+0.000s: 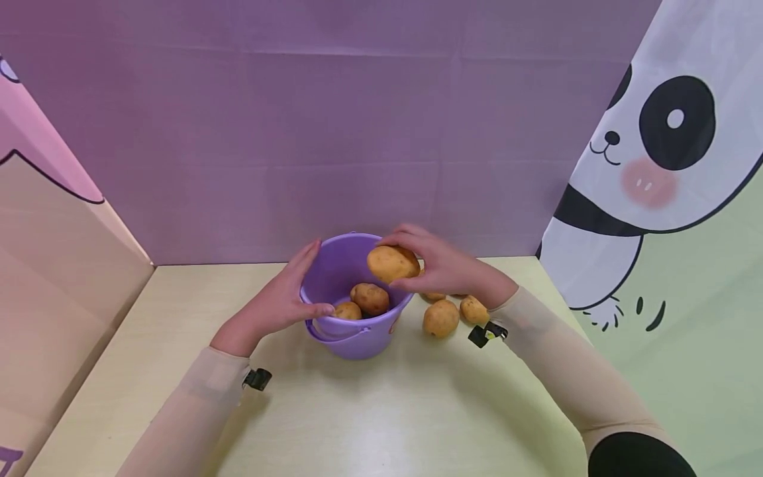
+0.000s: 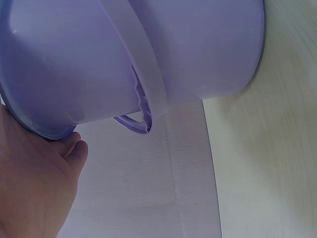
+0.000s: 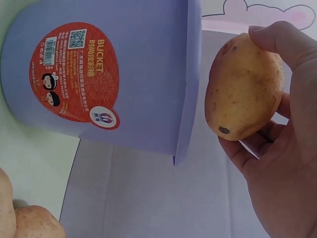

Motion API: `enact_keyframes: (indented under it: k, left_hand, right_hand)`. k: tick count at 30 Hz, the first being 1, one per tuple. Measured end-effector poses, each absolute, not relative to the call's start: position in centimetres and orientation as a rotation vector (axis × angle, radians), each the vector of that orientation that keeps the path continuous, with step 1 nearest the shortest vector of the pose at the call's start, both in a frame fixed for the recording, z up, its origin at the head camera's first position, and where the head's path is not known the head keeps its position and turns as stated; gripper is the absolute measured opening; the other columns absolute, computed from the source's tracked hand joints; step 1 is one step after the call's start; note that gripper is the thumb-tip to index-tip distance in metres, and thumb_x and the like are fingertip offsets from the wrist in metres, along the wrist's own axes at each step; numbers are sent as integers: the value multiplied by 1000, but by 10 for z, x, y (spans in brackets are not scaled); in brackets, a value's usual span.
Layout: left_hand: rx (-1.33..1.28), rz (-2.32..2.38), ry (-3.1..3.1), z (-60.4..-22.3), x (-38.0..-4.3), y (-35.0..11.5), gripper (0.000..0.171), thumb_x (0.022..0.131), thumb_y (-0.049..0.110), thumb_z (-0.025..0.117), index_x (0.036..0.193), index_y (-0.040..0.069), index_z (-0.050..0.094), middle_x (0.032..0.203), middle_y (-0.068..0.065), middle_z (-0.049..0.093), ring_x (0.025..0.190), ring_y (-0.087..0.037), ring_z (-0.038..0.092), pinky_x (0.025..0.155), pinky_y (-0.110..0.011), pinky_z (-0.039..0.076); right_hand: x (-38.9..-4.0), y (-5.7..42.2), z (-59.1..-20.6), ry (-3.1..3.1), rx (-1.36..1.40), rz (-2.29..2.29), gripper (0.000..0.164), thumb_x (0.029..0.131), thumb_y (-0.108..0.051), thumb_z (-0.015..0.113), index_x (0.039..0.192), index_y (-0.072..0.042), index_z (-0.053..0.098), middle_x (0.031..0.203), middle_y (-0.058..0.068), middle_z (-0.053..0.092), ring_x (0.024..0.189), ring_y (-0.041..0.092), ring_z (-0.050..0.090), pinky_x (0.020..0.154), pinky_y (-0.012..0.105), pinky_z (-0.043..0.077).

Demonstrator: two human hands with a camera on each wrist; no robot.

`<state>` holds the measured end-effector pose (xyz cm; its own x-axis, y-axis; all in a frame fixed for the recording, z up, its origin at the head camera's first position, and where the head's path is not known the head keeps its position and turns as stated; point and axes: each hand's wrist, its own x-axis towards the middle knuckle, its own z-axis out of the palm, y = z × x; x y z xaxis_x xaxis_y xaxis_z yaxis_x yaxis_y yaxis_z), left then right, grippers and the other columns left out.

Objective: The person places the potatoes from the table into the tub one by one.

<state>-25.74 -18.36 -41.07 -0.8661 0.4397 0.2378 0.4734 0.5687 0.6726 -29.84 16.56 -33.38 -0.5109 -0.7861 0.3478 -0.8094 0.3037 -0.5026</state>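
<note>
Looks like we're mid-loading, our right fingers (image 1: 417, 240) clamped on a potato (image 1: 393, 264) just above the purple bucket (image 1: 357, 346), left fingers (image 1: 305, 257) gripping its rim, so next we probably lower that potato in and let go

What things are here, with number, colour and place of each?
Bucket: 1, purple, on the table
Handle: 1, purple, on the bucket
Label: 1, red, on the bucket
Potatoes: at least 6, tan; one potato held, two visible in the bucket, others right of it
Table: 1, cream, under the bucket
Backdrop: 1, purple, behind the table
Left panel: 1, pink and beige, left
Right panel: 1, pale green with panda, right
Sleeves: 2, beige, left and right
Devices: 2, black, one per sleeve
Cloth: 1, black, at right sleeve's end
Left hand: 1, bare, at bucket's rim
Right hand: 1, bare, holding the potato
</note>
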Motion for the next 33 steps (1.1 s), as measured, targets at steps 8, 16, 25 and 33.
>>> enact_keyframes:
  k: [8, 16, 25, 33]
  left_hand:
    - [-798, -1203, -2750, -411, -258, -182, 128, 88, 50, 91, 178, 6, 11, 185, -17, 6, 168, -45, 13, 130, -69, 24]
    - [-784, -1208, -2769, -410, -258, -182, 129, 88, 53, 90, 178, 8, 9, 186, -14, 5, 168, -45, 12, 129, -69, 26]
    - [-782, -1193, -2774, -411, -259, -182, 130, 88, 60, 88, 178, 9, 9, 186, -14, 5, 169, -45, 13, 129, -69, 26]
    - [-779, -1184, -2779, -411, -257, -183, 130, 88, 61, 87, 179, 10, 9, 186, -13, 5, 169, -45, 12, 129, -69, 26]
  right_hand:
    - [-302, 158, -332, -2533, 1585, 977, 61, 95, -28, 88, 150, -14, 65, 139, 1, 61, 127, 19, 56, 106, 42, 52]
    - [-301, 151, -331, -2603, 1594, 943, 63, 94, -29, 86, 151, -13, 65, 141, 4, 59, 127, 20, 56, 108, 41, 52]
    - [-305, 147, -337, -2613, 1635, 891, 63, 94, -28, 87, 151, -12, 66, 141, 5, 59, 128, 19, 55, 110, 40, 51]
    - [-307, 144, -344, -2644, 1650, 900, 63, 94, -29, 86, 152, -12, 65, 147, 6, 58, 132, 20, 55, 112, 40, 51]
